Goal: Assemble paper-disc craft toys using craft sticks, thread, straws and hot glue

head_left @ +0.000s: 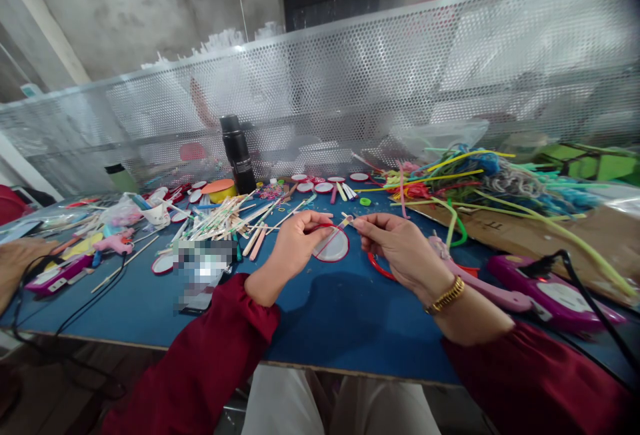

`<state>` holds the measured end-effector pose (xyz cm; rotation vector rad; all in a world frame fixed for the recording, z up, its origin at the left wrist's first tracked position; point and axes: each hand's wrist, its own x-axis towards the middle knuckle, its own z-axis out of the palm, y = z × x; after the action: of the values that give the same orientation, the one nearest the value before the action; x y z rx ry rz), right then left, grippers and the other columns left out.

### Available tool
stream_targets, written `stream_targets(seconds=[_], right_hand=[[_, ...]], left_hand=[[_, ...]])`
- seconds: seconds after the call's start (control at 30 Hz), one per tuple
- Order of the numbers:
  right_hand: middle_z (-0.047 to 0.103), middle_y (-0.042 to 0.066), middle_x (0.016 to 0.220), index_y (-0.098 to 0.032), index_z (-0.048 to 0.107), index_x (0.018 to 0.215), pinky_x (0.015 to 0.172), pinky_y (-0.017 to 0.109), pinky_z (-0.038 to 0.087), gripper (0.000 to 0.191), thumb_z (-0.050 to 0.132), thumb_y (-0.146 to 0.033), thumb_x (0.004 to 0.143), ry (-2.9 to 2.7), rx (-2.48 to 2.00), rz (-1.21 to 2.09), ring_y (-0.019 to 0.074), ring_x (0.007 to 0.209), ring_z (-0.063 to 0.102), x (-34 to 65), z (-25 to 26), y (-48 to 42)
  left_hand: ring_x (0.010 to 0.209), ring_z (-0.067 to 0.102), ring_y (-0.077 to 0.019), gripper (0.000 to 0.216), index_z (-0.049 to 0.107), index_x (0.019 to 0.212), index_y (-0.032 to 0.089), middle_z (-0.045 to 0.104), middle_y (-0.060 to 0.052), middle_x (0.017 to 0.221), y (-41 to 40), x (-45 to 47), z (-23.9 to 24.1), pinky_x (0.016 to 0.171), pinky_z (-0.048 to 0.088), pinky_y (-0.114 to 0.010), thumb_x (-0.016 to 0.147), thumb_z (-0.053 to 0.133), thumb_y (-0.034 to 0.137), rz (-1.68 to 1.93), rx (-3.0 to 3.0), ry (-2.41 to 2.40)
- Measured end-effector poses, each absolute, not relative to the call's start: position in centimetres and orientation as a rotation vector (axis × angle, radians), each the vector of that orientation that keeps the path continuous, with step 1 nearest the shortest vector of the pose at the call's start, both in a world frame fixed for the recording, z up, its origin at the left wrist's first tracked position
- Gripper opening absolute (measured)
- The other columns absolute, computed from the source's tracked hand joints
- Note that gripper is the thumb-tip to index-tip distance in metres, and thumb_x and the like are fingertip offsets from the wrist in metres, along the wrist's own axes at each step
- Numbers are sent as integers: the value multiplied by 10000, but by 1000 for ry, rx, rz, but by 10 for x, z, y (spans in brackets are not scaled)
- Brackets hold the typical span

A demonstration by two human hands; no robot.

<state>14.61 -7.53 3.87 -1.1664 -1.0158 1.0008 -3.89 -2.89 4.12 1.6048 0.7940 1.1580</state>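
Note:
Over the front middle of the table, my left hand is closed, its fingers and thumb at the edge of a round white disc with a red rim. A thin red line runs across the disc. Facing it, my right hand pinches a small pale strip at the disc's upper right edge. Whether strip and disc are joined is too small to tell. A red ring lies partly hidden beneath my right hand. Close to my right wrist rests a pink glue gun.
Thin sticks lie piled at the left, near a black bottle. A purple power strip with a cable sits at the right. Coloured pipe cleaners lie on cardboard. Another person's hand is at far left. A perforated metal panel stands behind.

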Motion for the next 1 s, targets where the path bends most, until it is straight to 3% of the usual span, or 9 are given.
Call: stream_targets(seconds=[0.73, 1.0], right_hand=[[625, 1, 605, -173, 707, 769, 570, 257, 474, 476, 893, -579, 603, -1077, -1189, 945, 106, 560, 561, 145, 38, -77], [617, -9, 629, -180, 722, 782, 572, 256, 532, 530, 940, -589, 525, -998, -1144, 972, 102, 568, 565, 146, 39, -75]], left_hand=[[735, 673, -138, 135, 708, 840, 155, 747, -46, 860, -27, -35, 32, 761, 538, -289, 745, 804, 159, 1168, 1579, 796], [750, 648, -130, 193, 689, 873, 154, 733, -37, 858, -23, -32, 23, 720, 492, -259, 737, 811, 214, 1198, 1476, 740]])
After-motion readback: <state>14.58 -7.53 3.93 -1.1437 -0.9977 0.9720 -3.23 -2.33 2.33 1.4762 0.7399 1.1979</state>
